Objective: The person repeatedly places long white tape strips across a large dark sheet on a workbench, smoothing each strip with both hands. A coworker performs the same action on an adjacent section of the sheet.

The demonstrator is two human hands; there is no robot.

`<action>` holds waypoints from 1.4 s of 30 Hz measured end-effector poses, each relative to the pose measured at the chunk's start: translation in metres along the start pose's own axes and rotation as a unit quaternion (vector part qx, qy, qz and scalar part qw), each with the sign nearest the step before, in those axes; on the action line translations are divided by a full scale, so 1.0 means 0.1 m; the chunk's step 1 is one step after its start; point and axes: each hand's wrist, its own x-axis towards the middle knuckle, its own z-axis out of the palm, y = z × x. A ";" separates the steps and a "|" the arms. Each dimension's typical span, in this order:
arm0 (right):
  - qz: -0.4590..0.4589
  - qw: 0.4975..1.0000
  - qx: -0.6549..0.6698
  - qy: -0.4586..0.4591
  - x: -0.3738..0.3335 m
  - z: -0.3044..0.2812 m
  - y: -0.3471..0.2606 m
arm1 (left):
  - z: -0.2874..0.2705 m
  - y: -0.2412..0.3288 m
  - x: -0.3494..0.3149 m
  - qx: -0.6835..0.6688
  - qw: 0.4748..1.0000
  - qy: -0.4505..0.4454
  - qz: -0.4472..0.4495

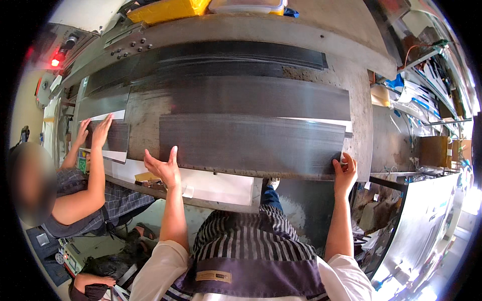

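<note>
A long dark grey sheet point(251, 143) lies in front of me on a worn metal table point(143, 108). At its near left corner is my left hand point(164, 168), fingers spread apart and thumb up against the edge; I cannot tell whether it touches. My right hand point(346, 173) has its fingers curled round the near right corner, pinching it. Just beyond lies another dark sheet point(251, 93), with a white strip point(321, 122) showing between the two. More dark strips point(226, 52) are stacked farther back.
On my left a co-worker's hands point(98, 131) rest at shorter dark sheets point(113, 138). A white board point(216, 185) sits below the table's near edge. A yellow package point(170, 10) and a clear-lidded box point(246, 6) stand at the back. Cluttered shelves point(422, 90) line the right.
</note>
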 end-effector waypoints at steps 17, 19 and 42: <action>-0.282 0.949 0.016 -0.143 1.81 1.85 -1.56 | -0.46 1.16 -0.88 -0.249 0.890 -0.284 0.256; -0.278 0.946 -0.006 -0.169 1.96 2.02 -1.61 | -0.48 1.12 -0.88 -0.249 0.889 -0.298 0.240; -0.234 0.894 0.246 -0.294 0.66 0.31 -2.13 | 0.01 1.37 -0.17 -0.572 0.606 -0.527 -0.164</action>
